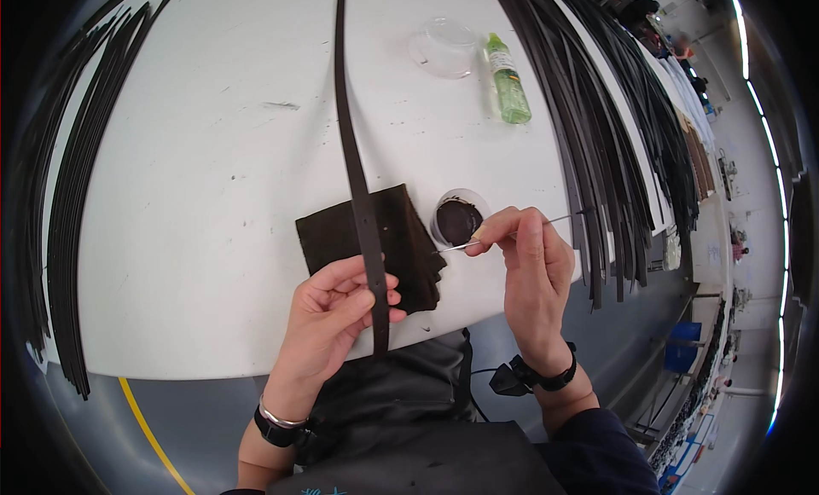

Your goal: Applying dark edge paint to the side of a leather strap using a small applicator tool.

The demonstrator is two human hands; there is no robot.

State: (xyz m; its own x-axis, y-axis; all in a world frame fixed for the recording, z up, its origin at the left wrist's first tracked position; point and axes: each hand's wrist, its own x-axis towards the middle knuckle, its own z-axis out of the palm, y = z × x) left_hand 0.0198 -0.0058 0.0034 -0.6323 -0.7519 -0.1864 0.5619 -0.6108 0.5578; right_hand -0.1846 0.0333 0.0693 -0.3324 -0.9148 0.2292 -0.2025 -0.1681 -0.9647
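My left hand [328,320] is closed on a long dark strap [355,162] with small holes, its thumb across the strap near the lower end. The strap runs up to the table's far edge. My right hand [533,286] pinches a thin metal tool [456,246]. One end points left toward the strap, over a stack of dark cloth pieces [328,231]; the other, dark-tipped, sticks out right. A small clear cup with dark contents [458,219] stands just beyond my right fingertips, right of the cloth.
Bundles of dark strips [90,154] [597,154] lie along both sides of the white table [205,111]. A green bottle [512,86] and clear round container [442,45] are at the back. Below are grey floor and yellow line [149,427]; far right, people and other tables.
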